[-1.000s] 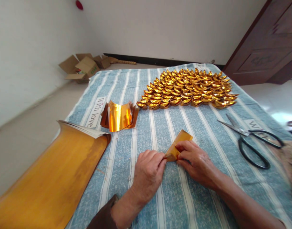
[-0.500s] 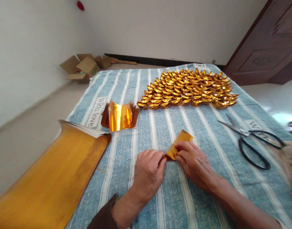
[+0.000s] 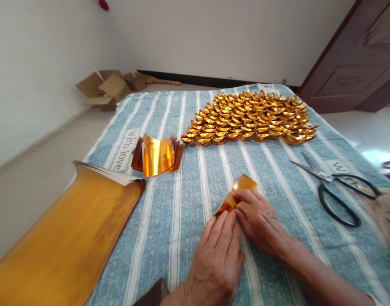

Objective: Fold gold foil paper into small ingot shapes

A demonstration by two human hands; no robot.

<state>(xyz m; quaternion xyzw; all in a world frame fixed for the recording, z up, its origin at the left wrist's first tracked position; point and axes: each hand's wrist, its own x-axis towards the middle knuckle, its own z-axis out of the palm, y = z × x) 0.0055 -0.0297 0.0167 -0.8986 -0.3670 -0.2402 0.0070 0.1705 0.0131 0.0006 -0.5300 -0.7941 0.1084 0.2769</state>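
A small piece of gold foil paper (image 3: 243, 183), folded over at its near end, lies on the striped cloth. My left hand (image 3: 218, 255) rests flat on the near edge of this paper, its fingers stretched out and side by side. From the right, my right hand (image 3: 258, 216) pinches the paper between bent fingers and thumb. Both hands' fingertips nearly meet over the fold and hide part of it. Further off to the left is a pile of cut gold paper pieces (image 3: 159, 155), curled at the edges. Folded gold paper ingots (image 3: 246, 117) stand in rows at the far side.
Black-handled scissors (image 3: 325, 176) lie partly spread on the right. Large gold paper sheets (image 3: 64, 229) overhang the table's left edge. A blue and white striped cloth (image 3: 169, 199) covers the table. Cardboard boxes (image 3: 110, 89) sit on the floor beyond, and a dark door (image 3: 351, 63) stands back right.
My left hand has gone from pinching the paper's left corner to lying flat along its near edge, shifting right and nearer. My right hand keeps its hold in about the same place.
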